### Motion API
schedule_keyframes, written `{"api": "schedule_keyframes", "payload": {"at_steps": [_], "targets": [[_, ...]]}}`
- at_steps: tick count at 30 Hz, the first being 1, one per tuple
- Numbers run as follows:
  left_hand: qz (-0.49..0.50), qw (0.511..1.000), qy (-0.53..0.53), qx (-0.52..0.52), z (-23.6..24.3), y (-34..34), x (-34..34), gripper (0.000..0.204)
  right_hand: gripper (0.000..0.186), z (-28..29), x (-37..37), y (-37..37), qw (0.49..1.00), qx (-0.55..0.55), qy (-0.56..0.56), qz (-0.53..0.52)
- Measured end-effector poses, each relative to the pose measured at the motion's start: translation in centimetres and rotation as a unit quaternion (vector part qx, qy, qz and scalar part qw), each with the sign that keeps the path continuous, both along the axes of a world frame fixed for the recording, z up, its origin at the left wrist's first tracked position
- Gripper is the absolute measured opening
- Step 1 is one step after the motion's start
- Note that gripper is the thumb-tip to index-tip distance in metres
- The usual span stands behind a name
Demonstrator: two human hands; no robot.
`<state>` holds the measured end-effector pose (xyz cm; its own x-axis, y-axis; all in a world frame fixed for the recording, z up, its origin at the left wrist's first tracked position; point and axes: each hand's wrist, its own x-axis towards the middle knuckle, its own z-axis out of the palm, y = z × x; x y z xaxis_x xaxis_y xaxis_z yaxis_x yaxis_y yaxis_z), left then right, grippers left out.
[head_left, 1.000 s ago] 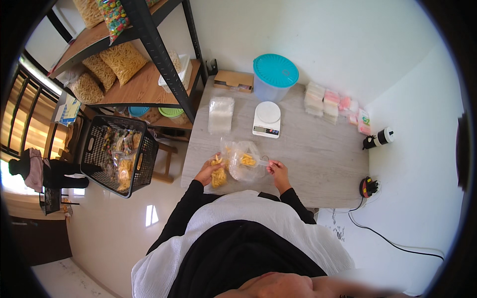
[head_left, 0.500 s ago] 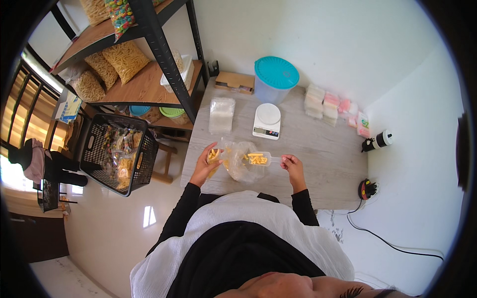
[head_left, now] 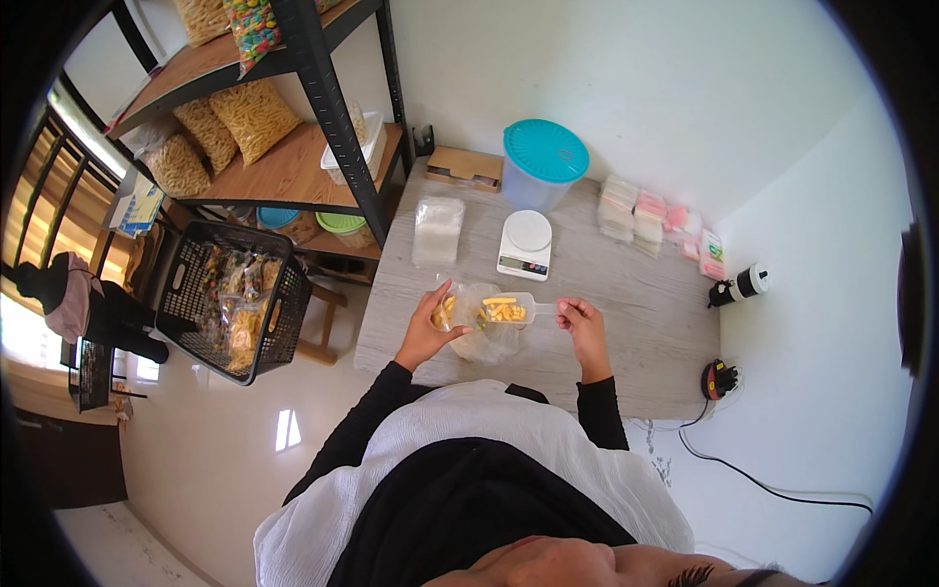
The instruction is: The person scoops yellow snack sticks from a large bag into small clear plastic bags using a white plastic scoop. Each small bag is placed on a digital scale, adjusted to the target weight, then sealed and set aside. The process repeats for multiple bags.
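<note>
My left hand (head_left: pixel 427 328) grips a small clear plastic bag (head_left: pixel 481 333) that holds some yellow snack pieces, above the near part of the grey table (head_left: pixel 626 323). My right hand (head_left: pixel 584 328) holds the handle of a clear plastic scoop (head_left: pixel 509 309) filled with yellow snack pieces, its bowl over the mouth of the bag. A small white kitchen scale (head_left: pixel 525 245) stands just beyond the bag.
A stack of clear bags (head_left: pixel 437 230), a lidded teal tub (head_left: pixel 543 164), a cardboard box (head_left: pixel 464 167) and pastel packets (head_left: pixel 646 217) sit further back. A black basket (head_left: pixel 235 298) of filled snack bags hangs left of the table below wooden shelves (head_left: pixel 284 166). A cable (head_left: pixel 753 474) runs right.
Both hands have lifted a little and spread apart. The scoop, earlier by the bag's side, now lies level over the bag's mouth with snacks in it.
</note>
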<state>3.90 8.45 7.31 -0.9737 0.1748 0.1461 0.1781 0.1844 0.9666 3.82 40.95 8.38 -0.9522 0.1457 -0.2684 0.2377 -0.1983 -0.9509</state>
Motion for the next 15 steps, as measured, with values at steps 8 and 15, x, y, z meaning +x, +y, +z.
{"api": "schedule_keyframes", "payload": {"at_steps": [8, 15], "targets": [[0.083, 0.975, 0.122, -0.165, 0.2, 2.0, -0.3, 0.078, 0.017, 7.1, -0.5, -3.4, 0.994, 0.092, 0.046, 0.041], [0.093, 0.966, 0.15, -0.186, 0.6, 3.1, 0.1, 0.074, 0.015, 8.2, 0.3, -6.9, 0.961, 0.245, 0.114, 0.05]]}}
